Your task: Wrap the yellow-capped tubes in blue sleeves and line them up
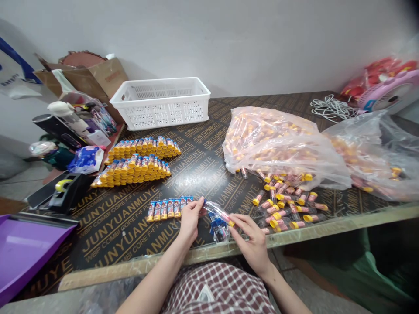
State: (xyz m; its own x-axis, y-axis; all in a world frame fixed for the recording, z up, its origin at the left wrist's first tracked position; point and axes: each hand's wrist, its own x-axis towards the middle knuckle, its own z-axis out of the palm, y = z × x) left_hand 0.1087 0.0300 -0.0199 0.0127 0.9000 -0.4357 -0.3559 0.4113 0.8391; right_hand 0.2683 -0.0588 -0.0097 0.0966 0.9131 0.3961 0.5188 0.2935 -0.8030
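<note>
My left hand [191,218] pinches one end of a clear plastic sleeve [212,206]. At the sleeve's other end, my right hand [250,240] grips a small tube with a yellow cap [228,219]. Below the sleeve lie blue and clear wrappers [218,227] near the table's front edge. A row of wrapped tubes [167,208] with yellow ends lies just left of my left hand. Loose pink tubes with yellow caps [283,203] are scattered to the right of my right hand.
Stacked wrapped tubes [132,171] lie at the left, in front of a white basket [168,109]. Large bags of tubes [278,139] fill the right. A tape dispenser [63,192], purple dustpan [26,253], white cable [334,107] and pink fan [389,93] are around the sides.
</note>
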